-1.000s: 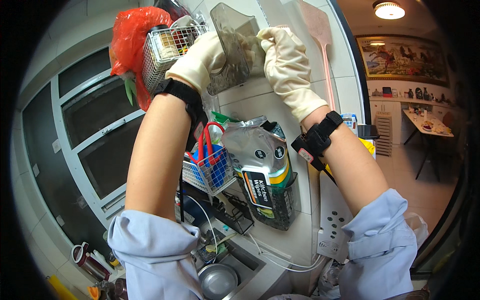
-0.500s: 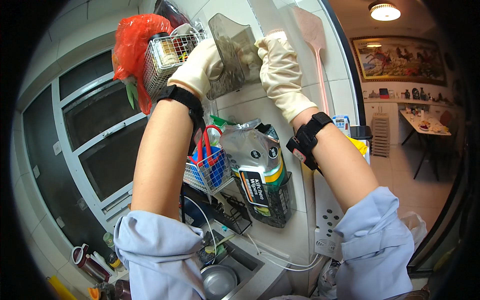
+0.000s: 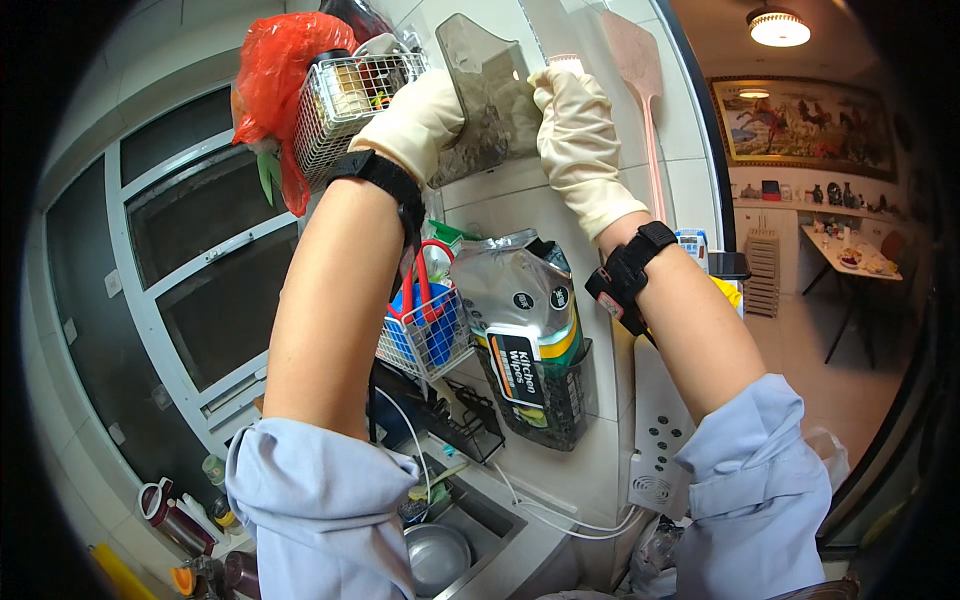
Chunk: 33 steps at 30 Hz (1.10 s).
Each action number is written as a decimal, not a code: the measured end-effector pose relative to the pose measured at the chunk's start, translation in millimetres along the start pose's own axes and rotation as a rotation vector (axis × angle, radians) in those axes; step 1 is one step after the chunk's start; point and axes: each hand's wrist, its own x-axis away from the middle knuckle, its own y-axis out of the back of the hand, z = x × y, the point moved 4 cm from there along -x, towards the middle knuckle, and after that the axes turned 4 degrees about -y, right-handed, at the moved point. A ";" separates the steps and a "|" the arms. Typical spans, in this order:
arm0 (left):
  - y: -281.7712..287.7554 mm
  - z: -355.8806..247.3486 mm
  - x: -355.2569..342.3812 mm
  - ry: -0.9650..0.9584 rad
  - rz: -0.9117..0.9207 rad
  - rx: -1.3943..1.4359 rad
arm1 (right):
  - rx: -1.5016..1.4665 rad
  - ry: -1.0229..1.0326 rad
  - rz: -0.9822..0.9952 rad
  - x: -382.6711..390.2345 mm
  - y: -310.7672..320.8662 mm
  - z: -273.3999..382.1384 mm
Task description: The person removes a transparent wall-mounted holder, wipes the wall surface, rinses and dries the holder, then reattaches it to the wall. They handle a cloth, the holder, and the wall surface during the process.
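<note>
Up against the tiled wall is a smoky, see-through plastic holder (image 3: 487,95), shaped like a shallow open box with stains on it. My left hand (image 3: 412,122), in a cream rubber glove, is closed on its left side; the fingers are mostly hidden behind the plastic. My right hand (image 3: 582,145), gloved alike, is closed at the holder's right edge, its fingertips partly out of sight. Just left of my left hand hangs a white wire basket (image 3: 325,125) with jars and packets. A pink spatula-shaped tool (image 3: 640,90) hangs to the right of my right hand.
Below my hands, a pack of wipes (image 3: 520,300) sits in a dark wall holder, beside another wire basket (image 3: 425,345) with red-handled scissors. A red plastic bag (image 3: 280,75) hangs at upper left. Lower down are a sink (image 3: 490,530) with a metal bowl, and a white cable (image 3: 575,530).
The whole view has shifted slightly. Both hands and the plastic holder appear a little higher and further right in the picture; the grips look the same.
</note>
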 end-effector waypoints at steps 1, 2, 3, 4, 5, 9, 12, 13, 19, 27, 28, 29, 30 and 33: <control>2.7 -4.5 -0.2 -0.173 -0.006 -0.298 | -0.006 -0.003 0.008 -0.4 0.3 0.1; 2.8 -8.7 -0.7 -0.332 -0.026 -0.614 | 0.020 -0.035 0.026 0.0 0.0 -0.9; 2.1 -2.8 -3.8 -0.228 0.027 -0.511 | 0.019 -0.026 0.020 -0.2 0.8 -0.4; -0.8 2.8 -5.6 -0.110 0.068 -0.420 | 0.017 -0.020 0.018 0.2 1.2 -0.1; -3.9 6.8 -7.4 -0.032 0.092 -0.324 | 0.023 -0.039 0.027 0.4 1.0 -1.2; -17.6 20.7 -17.1 0.226 0.143 0.066 | -0.022 0.056 -0.032 1.4 1.2 -0.5; -27.2 19.4 -27.2 0.058 0.370 -0.504 | 0.040 0.043 -0.033 0.7 -0.6 -2.2; -24.8 17.3 -27.1 0.032 0.311 -0.463 | 0.024 0.029 -0.014 0.8 -1.1 -1.8; 10.4 -11.8 -1.2 -0.111 0.005 -0.362 | 0.035 0.040 -0.014 1.9 2.2 1.3; 54.7 -52.9 67.2 -0.322 -0.300 -0.416 | 0.034 0.000 0.064 -2.2 -2.9 -11.2; 55.0 -56.4 78.9 -0.281 -0.381 -0.360 | 0.030 -0.063 0.177 -6.0 -1.4 -10.4; 55.0 -59.3 90.8 -0.244 -0.462 -0.293 | 0.107 -0.068 0.183 -9.2 2.4 -4.1; 55.2 -61.0 103.4 -0.207 -0.544 -0.228 | 0.107 -0.029 0.220 -13.1 9.2 6.2; 48.0 -56.6 144.0 0.003 -0.616 -0.026 | 0.210 0.112 0.252 -41.8 32.8 50.4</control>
